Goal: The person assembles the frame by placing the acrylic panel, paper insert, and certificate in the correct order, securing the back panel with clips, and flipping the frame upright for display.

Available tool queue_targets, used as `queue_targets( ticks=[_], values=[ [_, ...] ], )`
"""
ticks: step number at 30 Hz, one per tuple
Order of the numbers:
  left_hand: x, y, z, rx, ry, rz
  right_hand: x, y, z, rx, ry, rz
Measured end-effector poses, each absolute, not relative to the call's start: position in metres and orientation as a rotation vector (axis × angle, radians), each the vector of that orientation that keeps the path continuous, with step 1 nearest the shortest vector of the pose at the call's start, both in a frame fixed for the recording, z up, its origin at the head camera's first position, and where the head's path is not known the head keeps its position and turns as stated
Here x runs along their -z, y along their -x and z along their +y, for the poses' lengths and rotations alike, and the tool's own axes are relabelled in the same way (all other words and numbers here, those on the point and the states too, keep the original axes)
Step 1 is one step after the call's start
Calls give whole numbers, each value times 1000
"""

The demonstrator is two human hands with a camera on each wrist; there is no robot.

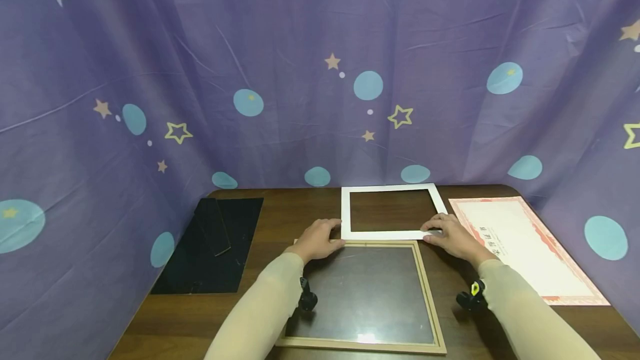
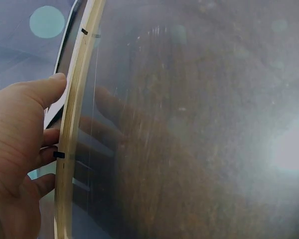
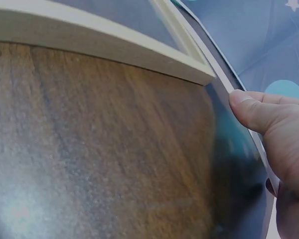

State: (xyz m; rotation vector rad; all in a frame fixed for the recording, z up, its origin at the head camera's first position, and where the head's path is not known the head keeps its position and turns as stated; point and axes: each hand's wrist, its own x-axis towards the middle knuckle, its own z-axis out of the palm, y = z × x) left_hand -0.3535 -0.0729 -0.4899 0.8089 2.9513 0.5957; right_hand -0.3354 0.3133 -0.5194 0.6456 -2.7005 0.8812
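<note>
A white rectangular mat (image 1: 346, 213) with a large window lies just beyond the far side of a pale wooden picture frame (image 1: 437, 321). Across the frame spans a clear pane (image 1: 370, 293), reflecting light. My right hand (image 1: 452, 235) pinches the mat's near right corner, thumb on its near edge and fingers over the top. By the mat's near left corner, my left hand (image 1: 317, 239) reaches over the frame's far left corner. Its thumb and fingers lie loosely around that spot; some fingertips are hidden behind the wooden frame (image 2: 70, 124) in the left wrist view.
A black backing board (image 1: 215, 265) with a fold-out stand lies at the left of the brown wooden table (image 1: 175, 326). On the right lies a certificate (image 1: 540, 249) with a red patterned border. A purple curtain (image 1: 300, 71) encloses the table's back and sides.
</note>
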Motion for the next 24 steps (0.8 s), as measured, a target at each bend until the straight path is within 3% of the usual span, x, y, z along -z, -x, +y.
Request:
queue_targets(
  ticks=[12, 24],
  values=[
    [487, 344, -69, -902, -758, 2823, 512, 321, 312, -971, -646, -2662],
    [477, 301, -88, -1533, -784, 2810, 506, 286, 284, -854, -610, -2599]
  ],
)
